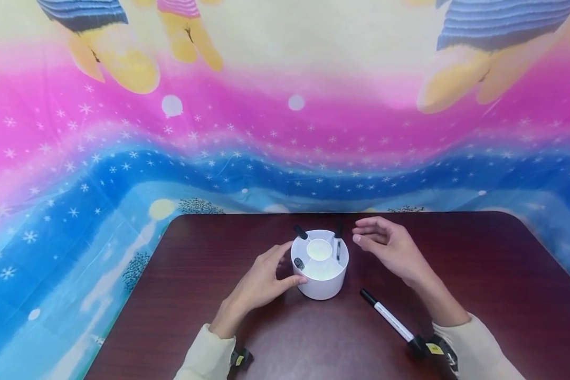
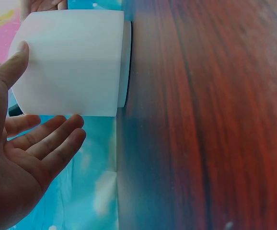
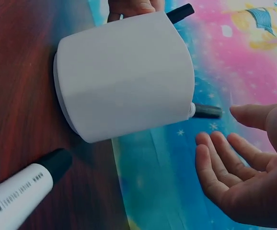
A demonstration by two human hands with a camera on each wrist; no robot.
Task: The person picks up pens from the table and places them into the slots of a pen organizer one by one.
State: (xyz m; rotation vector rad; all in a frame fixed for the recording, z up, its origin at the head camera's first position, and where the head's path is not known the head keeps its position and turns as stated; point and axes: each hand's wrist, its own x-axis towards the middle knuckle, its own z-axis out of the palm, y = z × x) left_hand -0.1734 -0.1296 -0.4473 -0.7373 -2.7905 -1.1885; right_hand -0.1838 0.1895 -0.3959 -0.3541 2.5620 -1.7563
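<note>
A round white pen holder point(image 1: 322, 289) with compartments around a central cup stands upright on the table. My left hand point(image 1: 264, 278) holds its left side, thumb at the near side and fingers toward the back. Black-ended markers stand in it: one at the back left point(image 1: 301, 232), one at the right point(image 1: 338, 244), and a shorter dark end point(image 1: 298, 263) at the front left. My right hand point(image 1: 393, 247) hovers right of the holder, fingers loosely bent and nothing between them. In the right wrist view, the near marker end point(image 3: 208, 111) sits just beyond the thumb tip.
A white marker point(image 1: 393, 320) with a black cap lies on the dark red wooden table point(image 1: 180, 316), right of the holder and close to the right wrist. A colourful printed cloth point(image 1: 266, 126) hangs behind the table's far edge.
</note>
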